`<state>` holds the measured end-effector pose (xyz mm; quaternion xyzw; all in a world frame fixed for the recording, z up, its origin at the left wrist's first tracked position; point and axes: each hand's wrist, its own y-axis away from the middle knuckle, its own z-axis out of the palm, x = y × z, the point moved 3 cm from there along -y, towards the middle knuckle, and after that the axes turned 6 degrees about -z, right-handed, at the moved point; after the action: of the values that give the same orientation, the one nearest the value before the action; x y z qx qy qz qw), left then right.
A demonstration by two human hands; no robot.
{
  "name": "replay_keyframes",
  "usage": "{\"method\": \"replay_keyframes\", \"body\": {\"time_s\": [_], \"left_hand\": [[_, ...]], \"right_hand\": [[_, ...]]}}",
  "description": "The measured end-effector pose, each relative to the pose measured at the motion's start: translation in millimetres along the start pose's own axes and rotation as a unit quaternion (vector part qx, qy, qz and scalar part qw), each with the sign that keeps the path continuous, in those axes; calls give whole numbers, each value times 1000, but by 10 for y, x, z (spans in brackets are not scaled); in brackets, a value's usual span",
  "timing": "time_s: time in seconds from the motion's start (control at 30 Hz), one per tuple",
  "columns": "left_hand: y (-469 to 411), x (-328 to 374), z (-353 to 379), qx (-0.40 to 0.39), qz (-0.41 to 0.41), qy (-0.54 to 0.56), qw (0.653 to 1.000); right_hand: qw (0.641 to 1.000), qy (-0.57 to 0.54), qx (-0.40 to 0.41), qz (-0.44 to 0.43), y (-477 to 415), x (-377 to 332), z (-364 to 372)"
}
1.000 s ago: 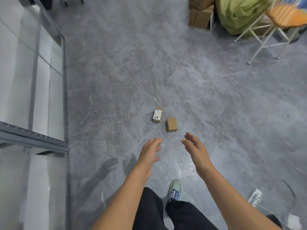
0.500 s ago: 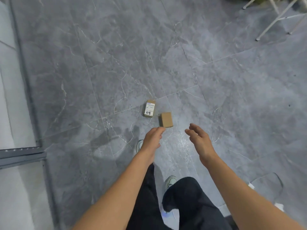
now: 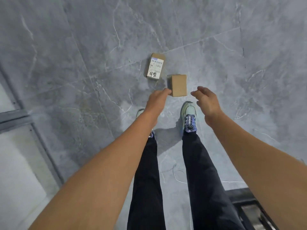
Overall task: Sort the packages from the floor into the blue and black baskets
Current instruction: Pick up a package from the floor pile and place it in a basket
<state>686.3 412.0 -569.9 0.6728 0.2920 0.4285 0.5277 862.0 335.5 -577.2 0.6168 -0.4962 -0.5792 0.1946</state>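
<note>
The grey marbled floor (image 3: 83, 63) fills nearly everything I can see, and 2 packages lie on it, so the sorting is not finished. Neither basket is clearly in sight. A dark framed thing (image 3: 245, 201) at the person's right might be the black one, but I cannot tell, nor how many parcels are already sorted.

The person stands over the boxes in dark trousers, both bare arms stretched down. The left hand (image 3: 157, 101) has loosely bent fingers and holds nothing. Its tips reach the near left corner of the plain package (image 3: 179, 85), though I cannot tell if they touch it. The right hand (image 3: 207, 102) hangs just beside that box's right edge, fingers softly curled and apart, also empty.

The plain package is a small brown carton, unmarked on top, lying flat just ahead of the right shoe (image 3: 189, 117). The labelled package (image 3: 155, 67) lies just beyond to the left, apart from it, with a white printed label and black handwriting. Both need lifting and dropping in.
</note>
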Motion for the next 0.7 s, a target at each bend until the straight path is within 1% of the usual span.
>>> {"method": "replay_keyframes", "body": {"time_s": [0.23, 0.37, 0.53, 0.63, 0.7], "left_hand": [[-1443, -252, 575, 4, -42, 28, 999], [-2124, -373, 768, 8, -57, 34, 998], [-2696, -440, 899, 26, -49, 27, 998], [-2906, -525, 972, 19, -52, 34, 998], [-2989, -553, 1010, 12, -51, 44, 998]], "right_hand": [[997, 39, -26, 66, -1489, 675, 119], [996, 49, -16, 71, -2160, 977, 196], [995, 66, -32, 74, -2614, 1311, 288], [995, 44, -39, 86, -2760, 1437, 340], [996, 22, -41, 80, -2846, 1518, 368]]}}
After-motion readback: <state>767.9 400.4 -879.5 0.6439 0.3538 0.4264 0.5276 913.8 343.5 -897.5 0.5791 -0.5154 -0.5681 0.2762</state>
